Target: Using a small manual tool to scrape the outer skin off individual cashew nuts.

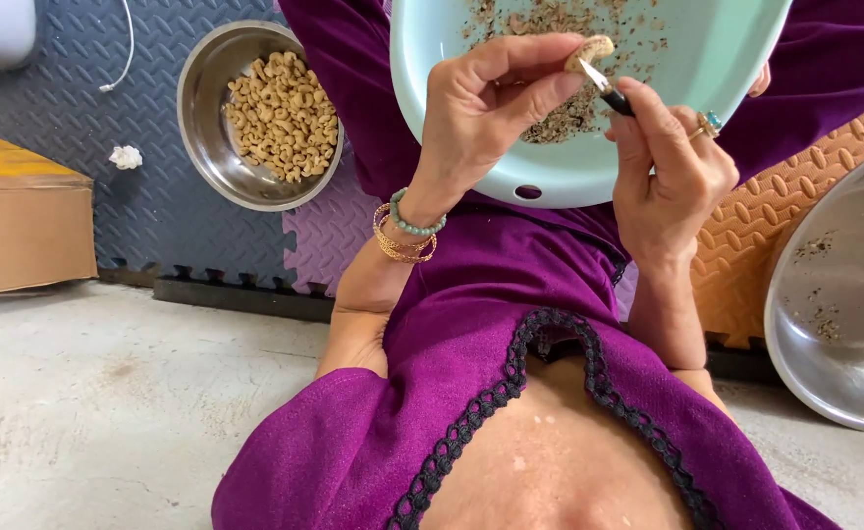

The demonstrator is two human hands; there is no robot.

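Pale cashew (590, 49) in left hand (481, 108)

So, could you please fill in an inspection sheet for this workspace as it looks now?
Surface: foam mats in grey, purple and orange, bare concrete beside them.
Job's things: cashew nut over a pale green tray of skin scraps; small knife blade at the nut; steel bowl of peeled nuts.
Clutter: white scrap; cardboard box; second steel bowl, nearly empty.
Grippers: left hand pinches the nut; right hand grips the knife.
Cables: white cord.
Surroundings: nothing seen.
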